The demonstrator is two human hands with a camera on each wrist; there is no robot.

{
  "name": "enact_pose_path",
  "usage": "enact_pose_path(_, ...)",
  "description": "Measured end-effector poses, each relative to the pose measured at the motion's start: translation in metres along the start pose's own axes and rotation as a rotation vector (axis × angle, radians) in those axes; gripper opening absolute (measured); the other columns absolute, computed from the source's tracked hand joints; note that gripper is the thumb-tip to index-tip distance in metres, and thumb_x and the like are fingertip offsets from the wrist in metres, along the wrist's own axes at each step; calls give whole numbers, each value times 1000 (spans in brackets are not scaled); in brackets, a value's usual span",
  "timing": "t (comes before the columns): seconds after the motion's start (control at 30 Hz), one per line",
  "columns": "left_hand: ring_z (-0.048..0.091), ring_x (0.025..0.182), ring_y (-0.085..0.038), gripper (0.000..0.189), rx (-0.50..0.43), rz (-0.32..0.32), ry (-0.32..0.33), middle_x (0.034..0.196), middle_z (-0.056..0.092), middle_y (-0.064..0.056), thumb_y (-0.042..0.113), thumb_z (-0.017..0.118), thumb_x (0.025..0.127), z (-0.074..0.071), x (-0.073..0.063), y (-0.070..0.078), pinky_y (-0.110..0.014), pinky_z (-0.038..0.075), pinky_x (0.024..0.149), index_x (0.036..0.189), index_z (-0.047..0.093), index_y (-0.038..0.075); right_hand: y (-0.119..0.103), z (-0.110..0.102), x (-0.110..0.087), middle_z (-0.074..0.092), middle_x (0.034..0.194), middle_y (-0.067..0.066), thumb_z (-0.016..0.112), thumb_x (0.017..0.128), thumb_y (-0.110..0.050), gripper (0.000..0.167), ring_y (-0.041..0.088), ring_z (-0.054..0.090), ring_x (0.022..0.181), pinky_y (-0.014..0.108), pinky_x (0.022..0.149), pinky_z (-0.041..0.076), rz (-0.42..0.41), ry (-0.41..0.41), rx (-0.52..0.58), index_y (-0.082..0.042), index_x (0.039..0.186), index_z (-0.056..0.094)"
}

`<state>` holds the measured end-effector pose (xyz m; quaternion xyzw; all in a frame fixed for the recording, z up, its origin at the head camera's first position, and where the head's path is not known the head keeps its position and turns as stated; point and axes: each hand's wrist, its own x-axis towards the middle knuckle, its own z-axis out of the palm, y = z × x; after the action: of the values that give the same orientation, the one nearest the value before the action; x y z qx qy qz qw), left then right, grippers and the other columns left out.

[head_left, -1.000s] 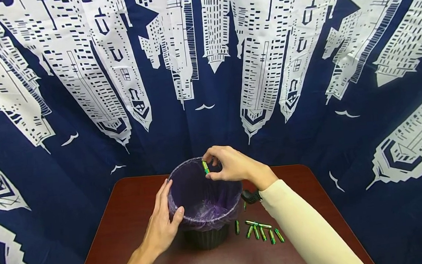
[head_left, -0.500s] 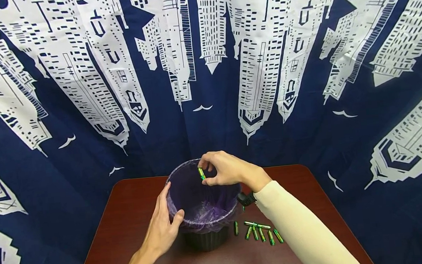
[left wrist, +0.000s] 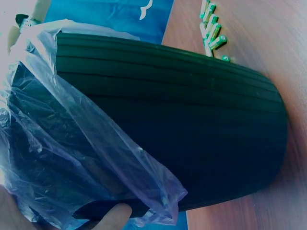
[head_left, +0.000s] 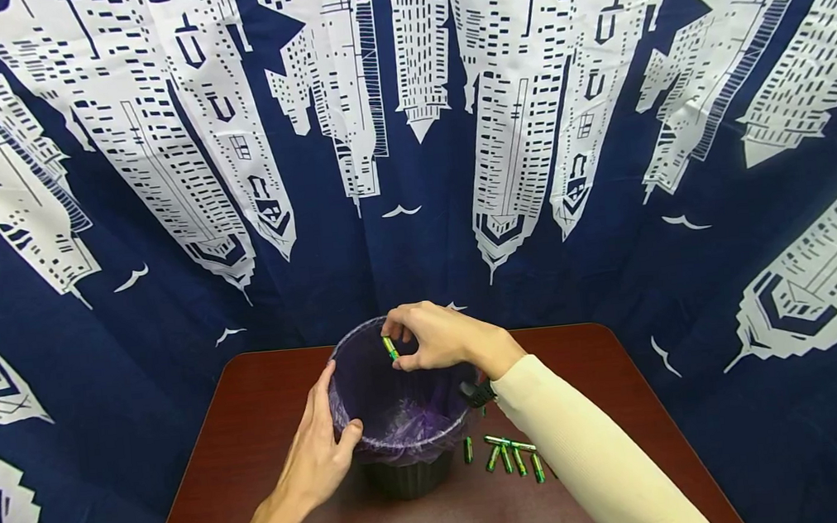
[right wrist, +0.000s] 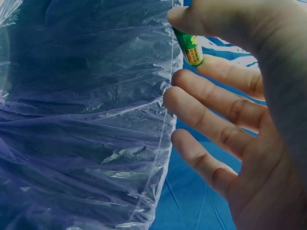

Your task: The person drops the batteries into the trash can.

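Over the mouth of a dark ribbed trash can (head_left: 408, 480), my right hand (head_left: 436, 335) pinches a green and yellow battery (head_left: 389, 348) end to end between thumb and index finger. The right wrist view shows that battery (right wrist: 190, 47) close up, the other fingers spread below it. My left hand (head_left: 314, 449) rests along the can's left side, fingers extended, thumb at the rim. A thin purple bag (head_left: 417, 421) lines the can and folds over its rim. Several more batteries (head_left: 521, 461) lie on the table right of the can.
The reddish-brown table (head_left: 239, 427) carries the can near its middle. One battery (head_left: 468, 450) lies apart, close to the can's base. A navy curtain (head_left: 418, 253) printed with white buildings hangs behind the table. My right forearm (head_left: 591, 446) reaches across the table's right side.
My right hand has moved left and slightly down over the can's mouth with the battery. The left hand stays at the can's side.
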<state>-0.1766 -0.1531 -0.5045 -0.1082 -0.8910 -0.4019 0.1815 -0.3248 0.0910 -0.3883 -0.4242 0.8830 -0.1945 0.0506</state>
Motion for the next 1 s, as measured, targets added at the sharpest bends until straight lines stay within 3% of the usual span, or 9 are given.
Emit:
enact_pose_path(0.27, 59, 160, -46, 94, 5, 11, -21, 185, 43, -21, 16, 72, 102, -1, 1, -4, -71, 53, 123, 184, 27, 9, 0, 1, -1, 80, 129, 8, 91, 100, -17, 48, 28, 78, 119, 44, 109, 65, 26, -27, -35, -9, 145, 74)
enact_pose_path(0.53, 55, 163, -52, 94, -4, 40, -11, 190, 33, -22, 20, 70, 103, -1, -1, -7, -74, 54, 120, 184, 25, 6, 0, -3, -8, 81, 134, 11, 87, 103, -17, 47, 28, 79, 120, 45, 110, 64, 26, -22, -48, -8, 147, 74)
enact_pose_path(0.7, 56, 161, -54, 92, -4, 65, -7, 192, 27, -22, 24, 70, 105, -1, 0, -10, -74, 57, 115, 184, 26, 4, 3, -6, -18, 81, 133, 9, 86, 104, -18, 43, 29, 79, 120, 44, 109, 64, 19, 11, -64, -10, 145, 76)
enact_pose_path(1.0, 54, 163, -53, 93, -16, 83, -18, 191, 29, -25, 21, 70, 103, 0, 2, -11, -75, 55, 118, 183, 26, 3, 16, -8, -42, 82, 133, 6, 87, 103, -17, 37, 23, 79, 119, 44, 109, 65, -5, 112, -71, -11, 138, 80)
